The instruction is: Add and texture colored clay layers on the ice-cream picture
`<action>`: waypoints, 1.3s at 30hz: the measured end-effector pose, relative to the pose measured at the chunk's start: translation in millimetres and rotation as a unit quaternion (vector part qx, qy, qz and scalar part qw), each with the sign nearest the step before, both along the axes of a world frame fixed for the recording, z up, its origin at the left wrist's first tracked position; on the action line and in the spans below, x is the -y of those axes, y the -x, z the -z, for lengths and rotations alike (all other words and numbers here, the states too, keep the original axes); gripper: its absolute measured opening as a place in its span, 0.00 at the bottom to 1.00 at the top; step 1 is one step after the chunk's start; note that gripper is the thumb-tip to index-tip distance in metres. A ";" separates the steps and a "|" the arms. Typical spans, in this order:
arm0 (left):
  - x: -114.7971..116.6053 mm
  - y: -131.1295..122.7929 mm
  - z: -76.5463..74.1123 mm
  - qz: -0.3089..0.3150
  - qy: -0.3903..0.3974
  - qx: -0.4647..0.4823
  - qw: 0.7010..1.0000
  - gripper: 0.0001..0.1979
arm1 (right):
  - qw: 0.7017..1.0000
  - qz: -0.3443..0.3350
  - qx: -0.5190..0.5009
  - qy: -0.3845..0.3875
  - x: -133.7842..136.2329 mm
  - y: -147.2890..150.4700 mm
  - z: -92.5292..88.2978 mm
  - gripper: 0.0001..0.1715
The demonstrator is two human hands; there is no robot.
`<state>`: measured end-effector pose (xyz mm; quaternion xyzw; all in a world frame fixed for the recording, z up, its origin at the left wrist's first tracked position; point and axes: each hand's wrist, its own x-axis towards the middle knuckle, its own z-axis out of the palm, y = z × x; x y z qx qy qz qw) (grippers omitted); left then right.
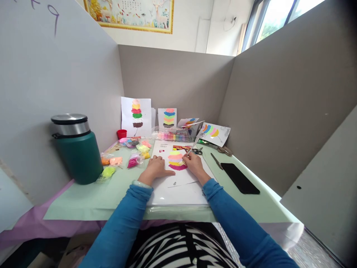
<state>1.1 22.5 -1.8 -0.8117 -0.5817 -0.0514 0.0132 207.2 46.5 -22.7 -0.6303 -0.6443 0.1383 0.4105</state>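
One fork (pixel 193 146) is pinched in the right hand (pixel 194 165), its tines at the striped picture (pixel 177 167) between both hands; the left hand (pixel 156 168) lies spread beside it. Four decorated sheets (pixel 135 119) stand behind (one, overlapped, is hard to make out), partly blocked by a clear package (pixel 173 135), with one green bottle (pixel 79 156) left, one black phone (pixel 240 178) right.
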 end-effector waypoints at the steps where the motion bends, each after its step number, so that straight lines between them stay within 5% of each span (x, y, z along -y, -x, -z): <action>1: 0.1 -0.2 -0.2 0.000 -0.001 0.000 1.000 0.44 | 1.000 -0.004 -0.008 0.001 0.7 1.1 0.2 0.09; 19: -0.8 1.4 0.8 0.003 -0.004 0.003 1.000 0.42 | 0.984 -0.007 -0.153 -0.090 -5.2 -15.2 3.4 0.10; 26: -1.3 1.5 1.1 0.003 -0.002 0.002 1.000 0.41 | 0.969 -0.098 -0.225 -0.020 4.7 -19.1 0.6 0.13; 39: -0.4 0.9 -0.1 0.000 0.003 0.006 1.000 0.42 | 0.982 -0.104 -0.160 -0.019 12.1 -15.3 -2.5 0.12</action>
